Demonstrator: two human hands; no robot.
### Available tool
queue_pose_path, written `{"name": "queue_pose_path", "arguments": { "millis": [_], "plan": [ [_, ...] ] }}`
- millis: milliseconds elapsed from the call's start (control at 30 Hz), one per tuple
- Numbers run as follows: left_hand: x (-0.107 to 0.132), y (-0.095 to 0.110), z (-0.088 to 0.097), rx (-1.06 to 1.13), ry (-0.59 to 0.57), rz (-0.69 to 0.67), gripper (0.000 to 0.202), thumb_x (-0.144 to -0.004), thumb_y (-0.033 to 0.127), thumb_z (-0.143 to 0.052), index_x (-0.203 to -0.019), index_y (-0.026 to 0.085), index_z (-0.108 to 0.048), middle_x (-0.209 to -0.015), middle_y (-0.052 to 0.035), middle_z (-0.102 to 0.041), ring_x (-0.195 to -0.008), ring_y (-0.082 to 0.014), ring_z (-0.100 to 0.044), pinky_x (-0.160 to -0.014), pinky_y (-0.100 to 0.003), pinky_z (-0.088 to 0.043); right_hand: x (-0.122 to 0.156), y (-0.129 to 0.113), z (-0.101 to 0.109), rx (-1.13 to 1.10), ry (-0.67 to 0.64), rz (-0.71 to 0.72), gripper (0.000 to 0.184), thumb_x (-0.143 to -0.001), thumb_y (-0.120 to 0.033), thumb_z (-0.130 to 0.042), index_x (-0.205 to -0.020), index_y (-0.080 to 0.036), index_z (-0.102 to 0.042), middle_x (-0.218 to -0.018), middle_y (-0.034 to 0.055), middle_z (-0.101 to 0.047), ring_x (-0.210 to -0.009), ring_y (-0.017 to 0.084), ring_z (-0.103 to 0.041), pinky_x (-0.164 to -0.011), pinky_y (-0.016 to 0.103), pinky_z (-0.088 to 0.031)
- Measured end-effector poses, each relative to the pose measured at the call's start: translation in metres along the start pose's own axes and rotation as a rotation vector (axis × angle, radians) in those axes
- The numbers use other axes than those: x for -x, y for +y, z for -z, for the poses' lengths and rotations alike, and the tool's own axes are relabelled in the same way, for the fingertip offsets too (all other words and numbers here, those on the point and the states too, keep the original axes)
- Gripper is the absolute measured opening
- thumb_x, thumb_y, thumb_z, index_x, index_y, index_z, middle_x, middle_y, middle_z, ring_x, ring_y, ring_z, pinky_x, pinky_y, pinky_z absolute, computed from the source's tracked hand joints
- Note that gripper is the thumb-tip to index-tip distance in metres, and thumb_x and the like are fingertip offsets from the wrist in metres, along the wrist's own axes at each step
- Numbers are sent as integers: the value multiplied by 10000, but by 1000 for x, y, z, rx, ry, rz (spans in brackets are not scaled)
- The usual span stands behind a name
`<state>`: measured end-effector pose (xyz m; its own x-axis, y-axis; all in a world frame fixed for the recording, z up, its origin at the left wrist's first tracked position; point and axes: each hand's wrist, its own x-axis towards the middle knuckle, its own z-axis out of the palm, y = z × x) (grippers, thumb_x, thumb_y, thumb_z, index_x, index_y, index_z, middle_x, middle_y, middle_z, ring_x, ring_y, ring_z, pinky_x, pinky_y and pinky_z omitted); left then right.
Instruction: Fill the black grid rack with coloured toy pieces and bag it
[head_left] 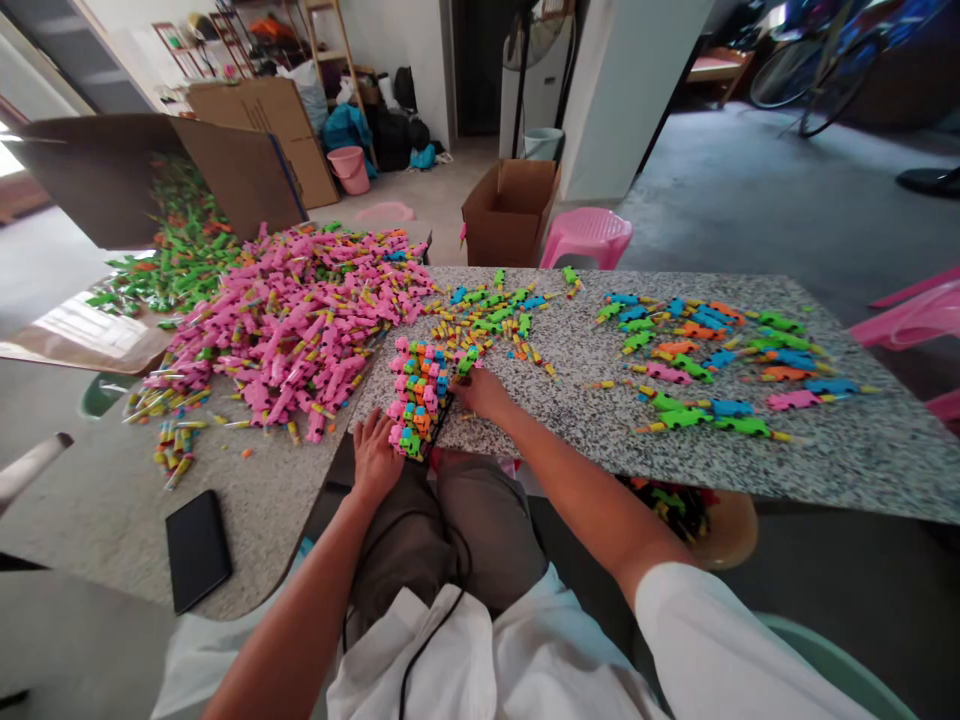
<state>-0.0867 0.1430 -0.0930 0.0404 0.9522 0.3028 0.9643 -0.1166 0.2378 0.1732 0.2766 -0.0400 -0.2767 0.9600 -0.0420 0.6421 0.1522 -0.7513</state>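
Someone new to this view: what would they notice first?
Probably the big pink heap of small pieces on the left of the speckled table, with a green pile beyond it. Next, the multicolored block of pieces at the near edge, between the left hand and right hand.

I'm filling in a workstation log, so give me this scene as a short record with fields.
Left hand: against the side of the stack
Right hand: fingertips at a green piece; grip unclear
Stack makeup: multicoloured pieces in rows, between the hands
Pink heap: large, left of the stack
Green heap: beyond the pink heap, beside cardboard
Loose pieces: green, blue, orange, pink, spread over the speckled tabletop at right
Black flat object: at left
Floor beyond: open box, pink stool
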Motion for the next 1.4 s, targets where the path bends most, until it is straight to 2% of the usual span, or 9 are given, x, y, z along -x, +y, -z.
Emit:
{"name": "queue_pose_path", "arguments": {
  "millis": [400,533,633,733,867,933,1067,1200,1400],
  "plan": [
    [0,4,3,21,-14,25,487,-896,243,-486,-1320,183,-717,-1459,-121,-675,-1554,-324,-402,-1319,-564,-180,5,-13,-7,314,-27,131,288,-1024,-356,-591,-1207,-185,-732,-1182,116,-763,-1082,244,-681,-885,285,-479],
    [-1,3,3,30,-7,28,506,-885,240,-504,-1347,187,-705,-1459,-121,-675,-1549,-329,-410,-1316,-568,-189,3,-19,-11,369,-45,116,256,-1025,-332,-572,-1120,-182,-756,-1150,122,-775,-1068,245,-698,-876,275,-496],
    [-1,9,7,19,-10,32,529,-905,236,-495,-1403,195,-670,-1483,-123,-656,-1550,-332,-403,-1306,-579,-202,1,-24,-4,366,-76,92,243,-1015,-327,-586,-1094,-176,-759,-1138,133,-779,-1070,258,-708,-874,284,-503],
    [-1,25,15,-16,5,65,521,-920,230,-505,-1419,206,-656,-1497,-129,-638,-1531,-351,-413,-1288,-600,-219,12,-28,13,309,-71,78,256,-1017,-309,-578,-1139,-164,-750,-1144,138,-777,-1093,266,-706,-909,304,-504],
    [-3,59,28,-82,67,229,471,-950,280,-533,-1389,176,-669,-1382,-198,-658,-1365,-392,-532,-1144,-587,-378,62,-31,22,206,215,78,319,-1036,-227,-480,-1256,-168,-702,-1239,130,-748,-1148,245,-694,-1008,317,-483],
    [-8,75,34,-106,55,325,453,-975,345,-526,-1362,164,-677,-1254,-206,-693,-1241,-386,-602,-1039,-548,-440,96,-31,11,157,252,86,310,-1035,-246,-477,-1245,-195,-700,-1197,112,-758,-1119,239,-708,-1011,314,-490],
    [-15,100,45,-82,-65,398,370,-1006,408,-499,-1186,173,-723,-1086,-157,-763,-1074,-323,-703,-1003,-488,-446,144,-25,-26,156,154,71,299,-1017,-303,-531,-1263,-239,-688,-1153,100,-761,-1062,254,-729,-968,334,-527],
    [-11,122,51,-27,-208,409,352,-1028,400,-469,-1126,175,-721,-1057,-149,-800,-1010,-289,-755,-924,-415,-494,143,-18,-48,212,145,21,330,-1023,-336,-557,-1309,-213,-666,-1230,124,-721,-1091,267,-717,-937,341,-535],
    [15,137,52,91,-330,249,410,-1012,356,-522,-1349,175,-671,-1064,-153,-808,-989,-268,-777,-837,-342,-535,111,-12,-29,324,161,-44,292,-1017,-325,-566,-1249,-215,-704,-1285,139,-676,-1085,266,-680,-907,334,-519]
  ]
}}
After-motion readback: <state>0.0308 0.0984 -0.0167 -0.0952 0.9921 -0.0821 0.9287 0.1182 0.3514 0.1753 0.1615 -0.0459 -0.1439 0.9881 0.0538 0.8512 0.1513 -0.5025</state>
